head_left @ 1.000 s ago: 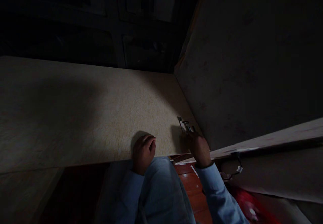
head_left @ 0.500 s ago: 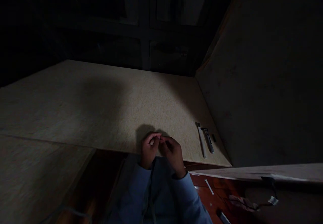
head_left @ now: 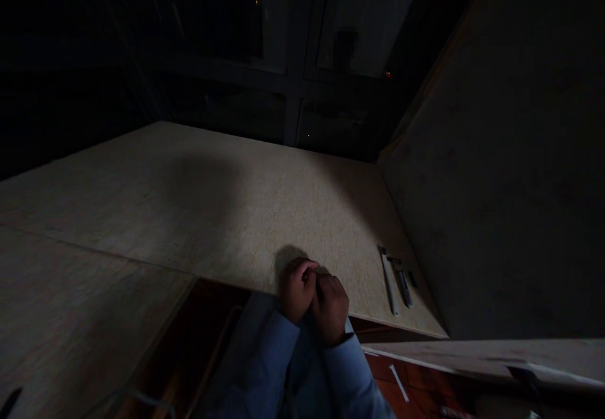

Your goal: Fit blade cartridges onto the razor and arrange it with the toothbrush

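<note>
My left hand (head_left: 297, 288) and my right hand (head_left: 331, 305) meet just over the front edge of the pale speckled tabletop (head_left: 265, 205). The fingers of both are curled and closed, with the fingertips drawn together. Whatever they hold, if anything, is hidden or too small to make out in the dim light. To the right lie a toothbrush (head_left: 390, 283) with a pale handle and dark head, a razor (head_left: 403, 285), and a small dark piece (head_left: 413, 279) beside it. Neither hand touches these.
A grey wall panel (head_left: 496, 217) rises along the table's right side. A dark window (head_left: 293, 79) stands behind. Below the front edge, a white strip (head_left: 399, 383) lies on the reddish floor (head_left: 378, 368). A cable (head_left: 151, 400) runs at lower left.
The view has shifted, so the table and items sit lower and farther right. My fingers have curled in more tightly, and the hands have turned closer together.
</note>
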Demonstrator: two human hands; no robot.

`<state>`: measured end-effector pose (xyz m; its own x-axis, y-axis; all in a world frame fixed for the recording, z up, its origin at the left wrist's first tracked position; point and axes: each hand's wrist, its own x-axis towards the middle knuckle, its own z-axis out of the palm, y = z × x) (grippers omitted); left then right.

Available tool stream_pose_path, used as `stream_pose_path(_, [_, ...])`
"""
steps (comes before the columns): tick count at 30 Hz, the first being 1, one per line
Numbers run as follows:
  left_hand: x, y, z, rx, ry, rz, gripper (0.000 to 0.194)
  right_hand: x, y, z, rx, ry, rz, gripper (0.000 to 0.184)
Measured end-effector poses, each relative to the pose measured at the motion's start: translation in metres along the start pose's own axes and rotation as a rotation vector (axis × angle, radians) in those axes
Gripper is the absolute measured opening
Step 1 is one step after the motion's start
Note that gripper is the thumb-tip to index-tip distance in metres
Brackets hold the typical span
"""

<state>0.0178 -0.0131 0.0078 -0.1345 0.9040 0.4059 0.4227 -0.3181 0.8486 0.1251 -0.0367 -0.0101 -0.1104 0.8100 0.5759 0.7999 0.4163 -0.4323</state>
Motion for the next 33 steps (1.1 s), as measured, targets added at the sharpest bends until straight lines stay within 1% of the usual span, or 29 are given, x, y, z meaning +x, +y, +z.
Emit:
stream_pose_path(10, [-0.001, 0.000, -0.006, -0.001, -0.032, 0.051, 0.027, -0.001, 0.001, 0.000, 0.014, 0.006, -0.028, 0.024])
stream_pose_path(17, [-0.001, -0.004, -0.004, -0.004, -0.002, 0.060, 0.026, 0.000, -0.001, -0.002, -0.008, -0.006, -0.027, 0.024])
stream_pose_path(28, [-0.002, -0.007, -0.004, 0.008, -0.010, 0.087, 0.025, 0.000, 0.000, -0.001, -0.012, 0.010, -0.045, 0.025])
stream_pose_path(33, [-0.001, -0.009, -0.004, 0.001, -0.004, 0.092, 0.024, 0.002, -0.001, -0.002, 0.042, -0.013, -0.009, 0.023])
